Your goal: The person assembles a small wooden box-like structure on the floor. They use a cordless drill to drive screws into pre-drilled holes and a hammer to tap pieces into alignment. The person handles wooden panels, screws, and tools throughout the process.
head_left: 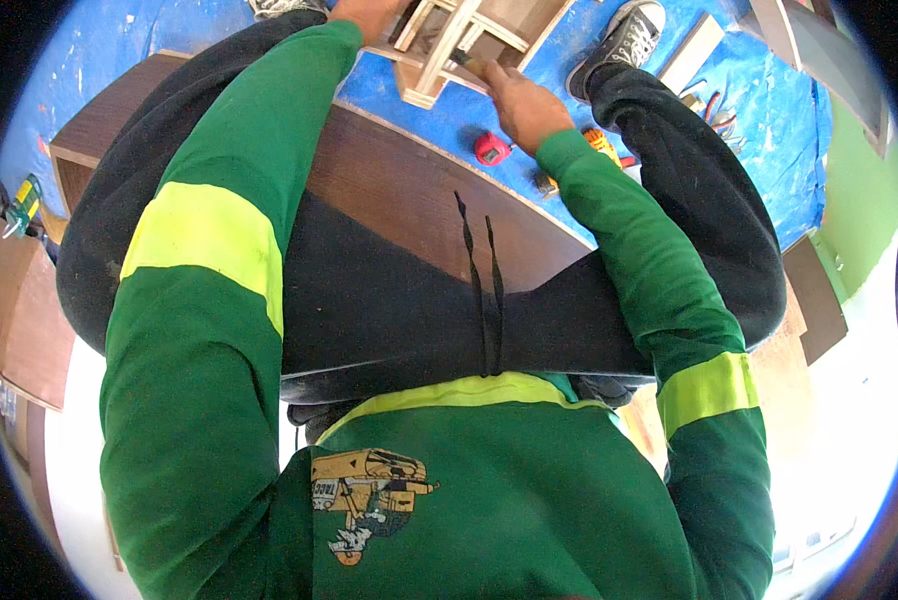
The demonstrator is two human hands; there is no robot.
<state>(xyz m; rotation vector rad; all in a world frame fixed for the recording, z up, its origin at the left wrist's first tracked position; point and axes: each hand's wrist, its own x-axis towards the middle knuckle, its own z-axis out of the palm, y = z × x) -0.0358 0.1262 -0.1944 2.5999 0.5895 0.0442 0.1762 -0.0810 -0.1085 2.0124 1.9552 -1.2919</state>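
Your hands at the small wooden frame

Your right hand point(525, 102) grips a thin tool against the pale wooden frame point(449, 45) on the blue tarp point(759, 110); your left hand point(364, 15), mostly hidden, touches the frame's left side, grip unclear.

The frame point(449, 45) was pale, bare wood, an open lattice of slats, lying tilted on the blue tarp near the top edge. The brush point(472, 64) showed only as a short dark stub against one slat, its handle hidden in a fist.
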